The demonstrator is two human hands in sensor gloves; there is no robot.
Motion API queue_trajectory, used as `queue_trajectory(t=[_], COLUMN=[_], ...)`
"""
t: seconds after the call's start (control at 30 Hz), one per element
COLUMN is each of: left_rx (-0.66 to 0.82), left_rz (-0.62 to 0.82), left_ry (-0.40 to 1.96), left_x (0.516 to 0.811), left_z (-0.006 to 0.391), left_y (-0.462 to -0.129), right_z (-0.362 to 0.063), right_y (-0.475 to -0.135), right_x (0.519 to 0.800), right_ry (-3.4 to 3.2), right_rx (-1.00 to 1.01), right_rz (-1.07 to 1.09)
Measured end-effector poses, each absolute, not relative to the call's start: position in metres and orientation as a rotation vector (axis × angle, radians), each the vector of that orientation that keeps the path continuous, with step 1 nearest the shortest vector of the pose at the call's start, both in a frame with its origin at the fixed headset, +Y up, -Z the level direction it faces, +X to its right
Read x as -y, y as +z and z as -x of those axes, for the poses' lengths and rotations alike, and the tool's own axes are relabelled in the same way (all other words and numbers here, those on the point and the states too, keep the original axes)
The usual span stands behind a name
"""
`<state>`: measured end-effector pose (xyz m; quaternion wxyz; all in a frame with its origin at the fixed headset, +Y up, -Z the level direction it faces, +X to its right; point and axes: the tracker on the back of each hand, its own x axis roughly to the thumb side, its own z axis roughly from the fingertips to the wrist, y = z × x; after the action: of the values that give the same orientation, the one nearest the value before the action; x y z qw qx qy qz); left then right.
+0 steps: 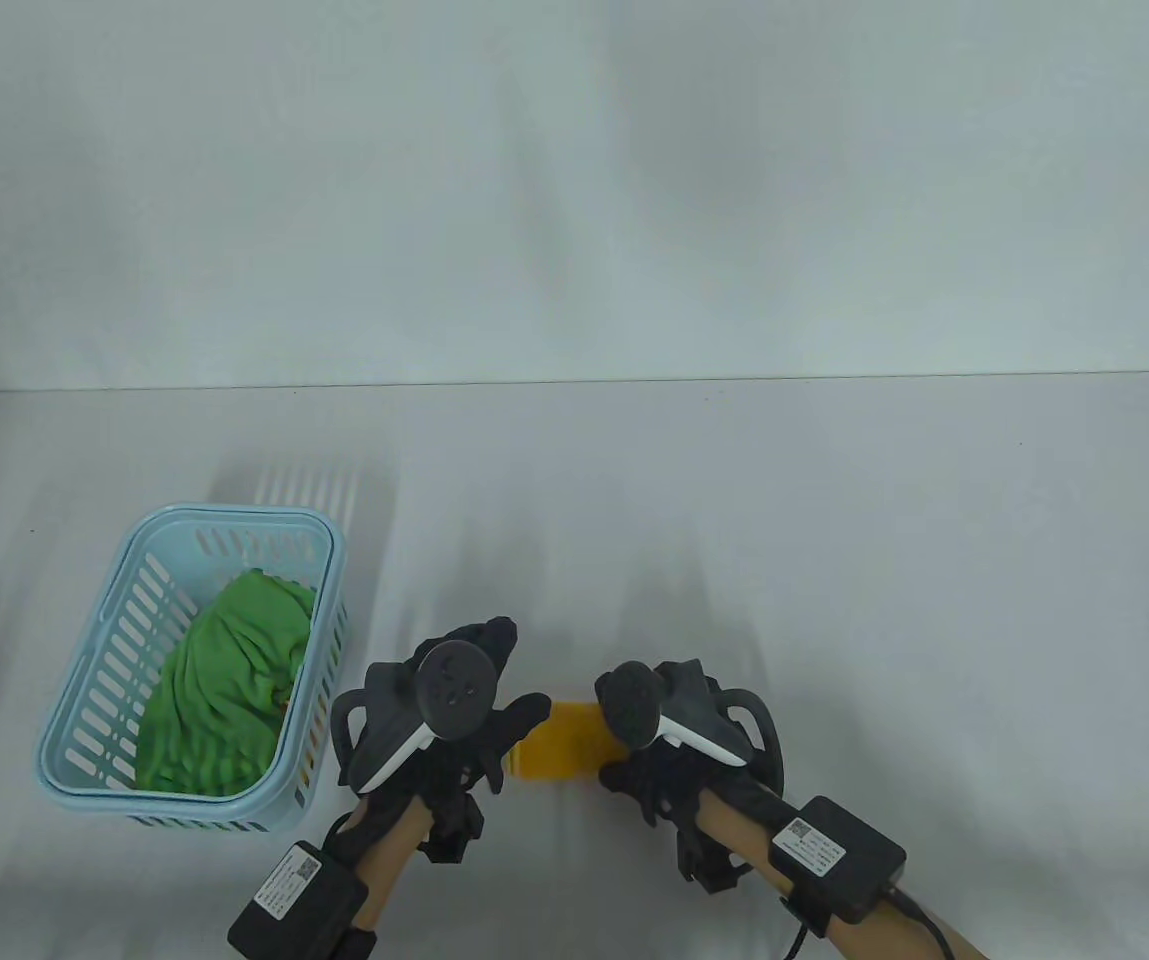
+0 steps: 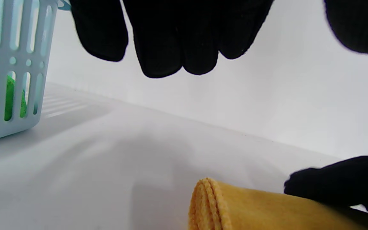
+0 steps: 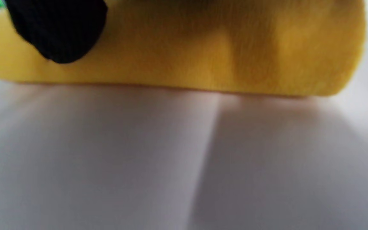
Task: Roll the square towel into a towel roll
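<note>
Table view shows the yellow towel (image 1: 562, 742), soft, light and springy, lying rolled on the tabletop (image 1: 834, 560) between both hands. The left hand (image 1: 454, 720) hangs relaxed; the right hand (image 1: 664, 745) touches one end, grip unclear. Best held across the roll's middle.

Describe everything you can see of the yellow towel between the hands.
The yellow towel is soft, fuzzy cloth, gathered into a compact bundle on the white table near its front edge. In the left wrist view its end shows several stacked layers with stitched edges. The right hand covers its right end and a fingertip presses on it; the left hand sits at its left end, fingers hanging above it.
</note>
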<state>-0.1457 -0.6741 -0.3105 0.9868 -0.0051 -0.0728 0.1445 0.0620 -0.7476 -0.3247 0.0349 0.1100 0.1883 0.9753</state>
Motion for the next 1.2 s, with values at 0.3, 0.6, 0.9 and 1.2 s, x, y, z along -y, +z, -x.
queue_trajectory(t=[0.3,0.6,0.9,1.2], left_rx=[0.161,0.158,0.150,0.145], left_rz=[0.004,0.003,-0.014,-0.022], left_ry=[0.284,0.287,0.297,0.303], left_x=[0.673,0.673,0.671,0.670], left_z=[0.143,0.144,0.147,0.149], left_y=[-0.311,-0.311,-0.311,-0.309], right_z=[-0.050,-0.048,-0.069,-0.146], right_y=[-0.332,-0.346,-0.348,-0.374], right_x=[0.754,0.756,0.724,0.663], right_ry=[3.075,2.978,2.852,2.876], right_rx=[-0.592,-0.683,-0.536,-0.269], right_rz=[-0.337,-0.287,-0.210,0.074])
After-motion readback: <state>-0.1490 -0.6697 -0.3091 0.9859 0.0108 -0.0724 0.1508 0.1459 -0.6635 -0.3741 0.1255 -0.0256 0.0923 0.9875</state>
